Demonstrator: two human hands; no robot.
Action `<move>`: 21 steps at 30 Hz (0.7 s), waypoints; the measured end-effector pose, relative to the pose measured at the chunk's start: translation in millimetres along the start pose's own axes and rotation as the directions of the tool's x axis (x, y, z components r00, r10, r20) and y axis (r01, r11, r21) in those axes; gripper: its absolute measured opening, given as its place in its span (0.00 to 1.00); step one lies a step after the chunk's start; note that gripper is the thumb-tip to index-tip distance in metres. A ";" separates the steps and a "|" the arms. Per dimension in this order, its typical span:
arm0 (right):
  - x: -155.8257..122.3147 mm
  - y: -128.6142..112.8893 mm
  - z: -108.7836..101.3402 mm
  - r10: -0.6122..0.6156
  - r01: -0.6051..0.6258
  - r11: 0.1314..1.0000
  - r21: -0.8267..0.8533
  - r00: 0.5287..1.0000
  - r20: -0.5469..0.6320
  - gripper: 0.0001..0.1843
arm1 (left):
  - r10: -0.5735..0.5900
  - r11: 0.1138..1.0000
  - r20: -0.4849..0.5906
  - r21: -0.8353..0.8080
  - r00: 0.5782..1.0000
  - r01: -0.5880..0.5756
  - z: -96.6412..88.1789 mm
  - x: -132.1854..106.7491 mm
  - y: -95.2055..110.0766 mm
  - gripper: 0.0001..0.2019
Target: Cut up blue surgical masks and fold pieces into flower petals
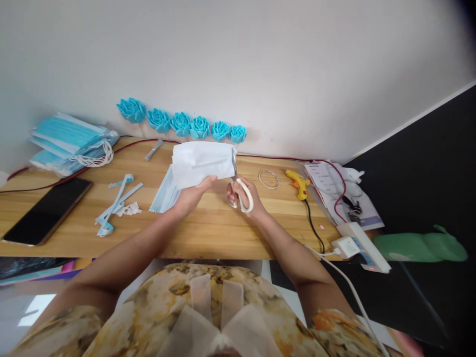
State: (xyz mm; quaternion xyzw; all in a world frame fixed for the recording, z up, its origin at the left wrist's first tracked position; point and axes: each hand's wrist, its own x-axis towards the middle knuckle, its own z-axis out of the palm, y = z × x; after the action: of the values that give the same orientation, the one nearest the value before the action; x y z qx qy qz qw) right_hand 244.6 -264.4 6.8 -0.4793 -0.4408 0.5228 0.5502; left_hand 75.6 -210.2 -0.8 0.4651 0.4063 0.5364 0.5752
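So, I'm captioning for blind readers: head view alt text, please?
Left hand holds a thin white sheet; right hand holds white-handled metal scissors, blades at the sheet's edge. Six layered blue flowers line the wall.

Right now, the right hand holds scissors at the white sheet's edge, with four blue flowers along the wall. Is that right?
Not quite: the head view shows six blue flowers along the wall, not four. The right hand does hold scissors at the white sheet's edge.

Soft diffuse light, stretched, blurry edges
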 end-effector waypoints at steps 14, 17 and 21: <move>9.0 0.4 -10.6 -0.082 0.082 0.997 0.010 0.996 -0.024 0.30 | 0.303 0.941 -0.011 -0.157 0.953 -0.301 -32.2 50.5 25.1 0.18; 8.8 0.1 -10.4 -0.083 0.083 0.997 -0.005 0.996 -0.042 0.31 | 0.330 0.942 -0.034 -0.060 0.943 -0.331 -34.3 50.9 25.4 0.16; 8.6 -0.7 -10.8 -0.086 0.085 0.996 -0.017 0.995 -0.040 0.30 | 0.361 0.932 -0.038 0.005 0.932 -0.361 -39.2 52.5 27.4 0.19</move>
State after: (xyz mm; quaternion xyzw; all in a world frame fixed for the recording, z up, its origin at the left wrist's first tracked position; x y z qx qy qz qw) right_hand 255.9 -256.6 5.8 -0.4746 -0.4535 0.4855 0.5774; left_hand 36.1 -154.3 18.2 0.5207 0.3243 0.6424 0.4593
